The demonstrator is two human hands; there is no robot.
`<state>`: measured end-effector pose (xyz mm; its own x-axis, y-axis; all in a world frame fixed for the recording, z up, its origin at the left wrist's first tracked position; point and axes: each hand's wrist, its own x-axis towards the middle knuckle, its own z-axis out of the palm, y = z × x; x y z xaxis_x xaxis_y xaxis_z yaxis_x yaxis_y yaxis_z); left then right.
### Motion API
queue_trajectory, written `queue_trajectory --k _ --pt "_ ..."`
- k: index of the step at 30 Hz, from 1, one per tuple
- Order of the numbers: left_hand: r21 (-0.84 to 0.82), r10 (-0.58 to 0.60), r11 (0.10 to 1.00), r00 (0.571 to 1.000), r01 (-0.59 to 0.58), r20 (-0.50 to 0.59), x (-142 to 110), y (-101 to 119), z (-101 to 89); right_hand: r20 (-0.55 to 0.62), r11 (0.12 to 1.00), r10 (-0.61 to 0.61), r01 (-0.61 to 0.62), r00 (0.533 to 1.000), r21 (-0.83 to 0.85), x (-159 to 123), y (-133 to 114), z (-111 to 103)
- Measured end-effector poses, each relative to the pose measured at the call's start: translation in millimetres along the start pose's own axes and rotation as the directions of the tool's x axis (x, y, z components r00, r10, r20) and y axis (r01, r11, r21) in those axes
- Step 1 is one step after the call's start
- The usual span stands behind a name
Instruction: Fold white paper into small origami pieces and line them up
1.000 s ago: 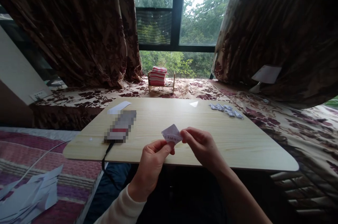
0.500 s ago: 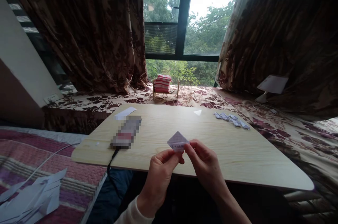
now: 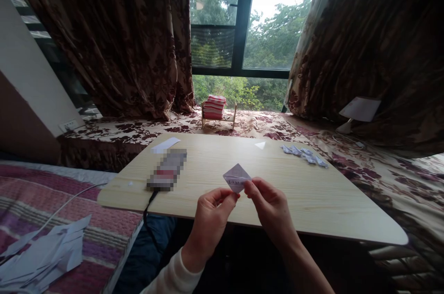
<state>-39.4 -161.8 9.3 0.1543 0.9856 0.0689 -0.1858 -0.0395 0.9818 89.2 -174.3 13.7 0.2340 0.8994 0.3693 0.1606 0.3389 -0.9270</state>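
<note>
We face dark-framed window (image 3: 239,44), daylight and trees (image 3: 274,39) beyond, floral curtains (image 3: 138,44) either side. Before us, pale wood-grain table (image 3: 319,201); striped quilt (image 3: 107,222) left, lamp (image 3: 360,108) right.

A dark-framed glass window (image 3: 238,16) looks onto leafy green trees (image 3: 272,37). Brown floral fabric curtains hang on either side, one at the left (image 3: 138,44) and one at the right (image 3: 364,44). Below, a cream cloth with maroon flowers (image 3: 260,121) covers the ledge, bearing a small light-coloured rack (image 3: 229,120) that holds stacked red-and-white striped cloths (image 3: 214,107). A white-shaded lamp (image 3: 360,109) stands before the right-hand curtain. At the left, a white wall socket (image 3: 71,125) sits above a pink-and-purple striped quilt (image 3: 114,224), which a thin white cable (image 3: 71,204) crosses.
</note>
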Motion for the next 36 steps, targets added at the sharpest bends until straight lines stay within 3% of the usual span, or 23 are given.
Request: queue_trajectory --k 7,12,16,19,23,29,36 --pt "-0.018 0.034 0.999 0.999 -0.034 -0.020 -2.6 -3.0 3.2 0.089 0.998 0.028 -0.033 0.996 0.057 -3.8 5.6 0.5" --pt "0.095 0.017 0.995 0.993 -0.028 0.117 1.4 0.0 -5.7 0.100 0.997 0.034 -0.040 0.994 0.062 -4.5 11.3 -0.7" --pt "-0.048 0.046 0.998 0.995 -0.042 0.083 7.6 9.6 -10.1 0.122 1.000 0.017 -0.018 0.992 0.008 -5.4 8.4 -1.8" --pt "-0.060 0.084 0.995 0.994 -0.080 0.070 9.7 10.8 -7.9 0.121 1.000 -0.001 0.005 0.993 -0.028 -6.7 6.1 -1.3" --pt "0.053 0.120 0.991 0.990 -0.124 0.076 7.7 6.7 -6.5 0.122 0.999 -0.018 0.021 0.992 -0.029 -8.5 6.6 -0.7" --pt "0.346 0.349 0.867 0.932 -0.359 0.094 4.4 6.3 -9.4 0.128 1.000 -0.006 0.003 0.992 0.028 -9.0 11.1 -0.3" --pt "0.458 0.433 0.798 0.901 -0.391 0.015 1.0 -1.8 -4.5 0.110 0.995 0.000 -0.011 0.994 0.097 -10.1 9.0 4.2"
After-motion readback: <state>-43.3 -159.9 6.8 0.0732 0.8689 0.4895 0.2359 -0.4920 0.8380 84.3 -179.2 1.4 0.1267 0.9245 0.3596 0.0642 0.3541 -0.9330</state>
